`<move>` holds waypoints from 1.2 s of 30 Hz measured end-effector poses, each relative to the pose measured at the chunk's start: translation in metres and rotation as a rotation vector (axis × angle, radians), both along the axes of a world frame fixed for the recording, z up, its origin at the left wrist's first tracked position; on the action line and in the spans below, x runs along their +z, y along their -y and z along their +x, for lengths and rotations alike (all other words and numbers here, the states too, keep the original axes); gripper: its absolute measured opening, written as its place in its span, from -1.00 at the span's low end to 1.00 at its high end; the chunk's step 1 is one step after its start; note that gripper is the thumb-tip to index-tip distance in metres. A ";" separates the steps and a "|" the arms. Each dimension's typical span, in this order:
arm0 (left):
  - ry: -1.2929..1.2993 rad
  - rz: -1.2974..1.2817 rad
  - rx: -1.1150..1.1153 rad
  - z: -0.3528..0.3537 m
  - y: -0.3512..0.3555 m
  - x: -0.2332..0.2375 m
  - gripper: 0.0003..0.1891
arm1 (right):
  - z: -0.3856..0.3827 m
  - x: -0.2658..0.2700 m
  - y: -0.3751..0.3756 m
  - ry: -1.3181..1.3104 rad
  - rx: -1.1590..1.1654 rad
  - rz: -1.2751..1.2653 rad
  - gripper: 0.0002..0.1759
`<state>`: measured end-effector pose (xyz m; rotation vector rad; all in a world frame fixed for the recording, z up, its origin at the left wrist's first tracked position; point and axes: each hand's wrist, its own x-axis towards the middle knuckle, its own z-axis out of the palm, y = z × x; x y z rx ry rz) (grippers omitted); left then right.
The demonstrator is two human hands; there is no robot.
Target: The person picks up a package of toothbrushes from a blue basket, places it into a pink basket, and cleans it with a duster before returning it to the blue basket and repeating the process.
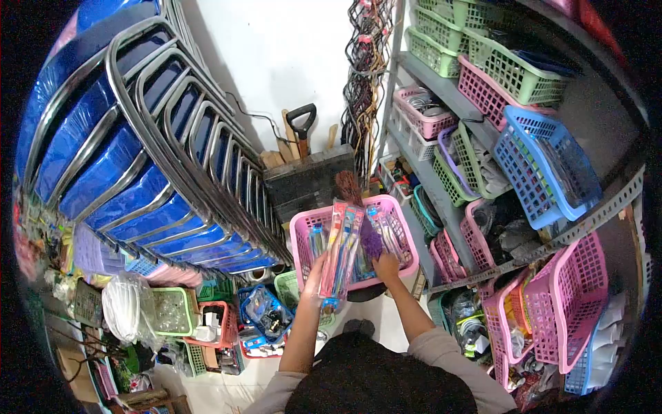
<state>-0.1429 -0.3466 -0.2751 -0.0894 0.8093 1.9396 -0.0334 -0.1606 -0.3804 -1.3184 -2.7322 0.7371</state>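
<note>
My left hand (315, 277) is closed around several long clear plastic packets (340, 252), with pink, red and blue slim items like toothbrushes inside. They stand over a pink basket (412, 241), covering part of its contents. My right hand (386, 266) is closed at the lower end of a purple and brown duster-like thing (371, 241), whose brown bristly end points away from me past the basket's far rim. More slim packets (393, 234) lie inside the basket, which sits in front of my body.
Stacked blue chairs with metal frames (165, 124) rise at the left. A grey shelf rack (455, 252) with coloured baskets (545, 165) fills the right side. A dark box (310, 183) with a spade handle (301, 119) stands behind. Filled baskets (172, 310) crowd the floor at lower left.
</note>
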 end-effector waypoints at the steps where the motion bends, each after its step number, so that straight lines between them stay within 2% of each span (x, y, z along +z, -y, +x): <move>1: -0.025 -0.010 0.011 0.001 -0.004 0.007 -0.57 | 0.003 0.006 0.000 -0.006 -0.009 0.007 -0.52; 3: -0.019 -0.013 -0.013 0.001 -0.012 0.016 -0.59 | 0.010 0.016 -0.002 -0.077 0.008 0.010 -0.40; 4: -0.009 0.007 -0.048 -0.001 -0.015 0.018 -0.60 | 0.010 0.021 -0.005 0.002 0.000 0.033 -0.32; 5: -0.001 0.027 -0.085 -0.001 -0.020 0.021 -0.61 | 0.012 0.025 -0.009 -0.004 -0.015 0.043 -0.32; 6: -0.012 0.017 -0.028 0.007 -0.026 0.046 -0.62 | 0.013 0.041 -0.011 -0.223 -0.033 0.047 -0.33; 7: -0.021 0.026 -0.048 0.008 -0.032 0.049 -0.62 | 0.016 0.058 -0.014 -0.443 -0.051 0.053 -0.34; 8: -0.014 0.059 -0.057 0.009 -0.039 0.052 -0.63 | 0.020 0.075 -0.018 -0.485 -0.069 -0.067 -0.41; 9: -0.006 0.094 -0.069 0.011 -0.046 0.055 -0.63 | 0.020 0.069 -0.028 -0.650 -0.088 -0.252 -0.48; 11: -0.021 0.089 -0.114 0.025 -0.062 0.084 -0.63 | 0.038 0.151 -0.019 -0.755 -0.082 -0.433 -0.49; 13: -0.087 0.192 -0.169 0.040 -0.077 0.113 -0.63 | 0.052 0.201 -0.007 -0.907 -0.056 -0.487 -0.47; 15: -0.086 0.286 -0.262 0.051 -0.095 0.114 -0.61 | 0.068 0.225 0.001 -0.958 -0.002 -0.382 -0.43; 18: -0.134 0.350 -0.316 0.071 -0.130 0.110 -0.59 | 0.096 0.265 0.016 -0.855 0.071 -0.030 -0.28; 21: -0.220 0.351 -0.383 0.109 -0.141 0.145 -0.56 | 0.122 0.303 0.032 -0.749 -0.052 0.041 -0.28; 22: -0.262 0.460 -0.363 0.120 -0.150 0.150 -0.51 | 0.129 0.308 0.032 -0.754 -0.083 0.060 -0.28; 25: -0.273 0.477 -0.503 0.153 -0.149 0.191 -0.45 | 0.151 0.315 0.027 -0.919 -0.183 0.054 -0.31; 27: -0.416 0.599 -0.545 0.163 -0.173 0.166 -0.38 | 0.166 0.317 0.019 -0.942 -0.223 0.151 -0.34; 29: -0.580 0.664 -0.459 0.184 -0.187 0.166 -0.33 | 0.182 0.323 0.011 -0.985 -0.223 0.340 -0.39; 30: -0.722 0.773 -0.486 0.190 -0.194 0.166 -0.31 | 0.189 0.328 0.009 -1.027 -0.241 0.367 -0.40; 31: -0.870 0.779 -0.367 0.200 -0.204 0.168 -0.31 | 0.196 0.333 0.009 -1.067 -0.257 0.394 -0.41; 34: -1.029 0.731 -0.320 0.201 -0.226 0.176 -0.41 | 0.216 0.346 0.008 -1.115 -0.364 0.462 -0.42; 36: -1.136 0.714 -0.298 0.199 -0.252 0.185 -0.60 | 0.227 0.355 0.009 -1.141 -0.419 0.453 -0.45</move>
